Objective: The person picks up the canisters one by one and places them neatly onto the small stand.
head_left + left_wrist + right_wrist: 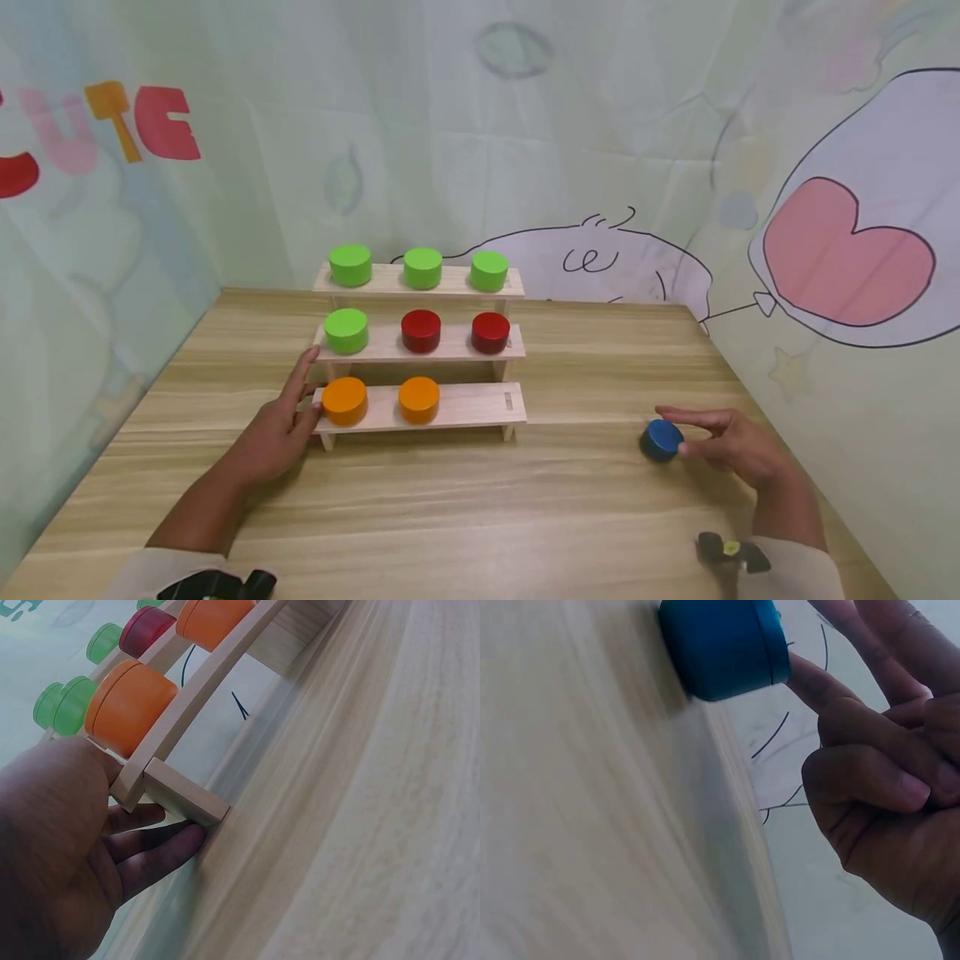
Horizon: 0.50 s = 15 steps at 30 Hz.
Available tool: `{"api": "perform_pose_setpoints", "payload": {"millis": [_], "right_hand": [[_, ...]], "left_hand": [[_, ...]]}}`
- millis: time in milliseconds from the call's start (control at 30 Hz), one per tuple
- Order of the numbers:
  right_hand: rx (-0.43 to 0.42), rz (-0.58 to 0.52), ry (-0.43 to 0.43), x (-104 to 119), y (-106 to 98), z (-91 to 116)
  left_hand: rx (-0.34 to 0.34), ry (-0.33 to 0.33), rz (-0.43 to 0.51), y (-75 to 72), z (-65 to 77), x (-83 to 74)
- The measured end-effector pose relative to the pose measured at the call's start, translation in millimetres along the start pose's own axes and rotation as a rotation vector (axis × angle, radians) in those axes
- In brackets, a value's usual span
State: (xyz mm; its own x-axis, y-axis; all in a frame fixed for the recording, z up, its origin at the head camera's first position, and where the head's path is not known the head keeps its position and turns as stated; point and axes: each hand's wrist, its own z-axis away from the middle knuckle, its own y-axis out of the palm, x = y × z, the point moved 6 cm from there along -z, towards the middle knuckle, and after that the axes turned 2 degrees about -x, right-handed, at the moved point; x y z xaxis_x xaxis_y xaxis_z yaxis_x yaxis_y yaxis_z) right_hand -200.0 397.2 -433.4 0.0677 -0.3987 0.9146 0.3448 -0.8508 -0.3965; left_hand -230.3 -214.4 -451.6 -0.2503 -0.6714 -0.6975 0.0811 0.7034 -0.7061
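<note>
In the head view my right hand (738,446) pinches a blue round block (662,440) at the table's right side, index finger on the far side and thumb on the near side. The right wrist view shows the blue block (724,649) large, beside the table surface. My left hand (273,437) touches the left end of a three-step wooden rack (468,408), fingers spread. Seen from the left wrist, its fingers (161,859) lie beside the rack's front leg (184,787). The thumb tip is next to an orange round block (345,401) on the front step.
A second orange block (418,400) stands on the front step. The middle step bears a green block (346,331) and two red blocks, one in the middle (421,332) and one at right (491,332). Three green blocks (422,268) line the top step. Printed curtains surround the wooden table (480,517).
</note>
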Motion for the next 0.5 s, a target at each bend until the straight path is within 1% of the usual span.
{"api": "perform_pose_setpoints", "payload": {"millis": [100, 200, 267, 400, 500], "right_hand": [[0.062, -0.050, -0.021, -5.1, 1.7, 1.5], [0.091, -0.079, -0.031, -10.1, 1.9, 2.8], [0.103, -0.084, -0.020, -13.5, 2.0, 3.1], [0.104, -0.075, 0.031, -20.1, 2.4, 2.1], [0.074, -0.025, 0.064, -23.3, 1.6, 0.7]], "left_hand": [[0.004, 0.000, 0.000, 0.3, 0.0, 0.3], [0.007, -0.005, -0.003, 0.8, 0.2, 0.8], [0.006, -0.005, -0.007, 1.1, 0.1, 1.3], [0.004, -0.001, -0.005, 1.0, -0.2, 1.9], [0.006, -0.007, -0.011, -0.2, -0.7, 1.3]]}}
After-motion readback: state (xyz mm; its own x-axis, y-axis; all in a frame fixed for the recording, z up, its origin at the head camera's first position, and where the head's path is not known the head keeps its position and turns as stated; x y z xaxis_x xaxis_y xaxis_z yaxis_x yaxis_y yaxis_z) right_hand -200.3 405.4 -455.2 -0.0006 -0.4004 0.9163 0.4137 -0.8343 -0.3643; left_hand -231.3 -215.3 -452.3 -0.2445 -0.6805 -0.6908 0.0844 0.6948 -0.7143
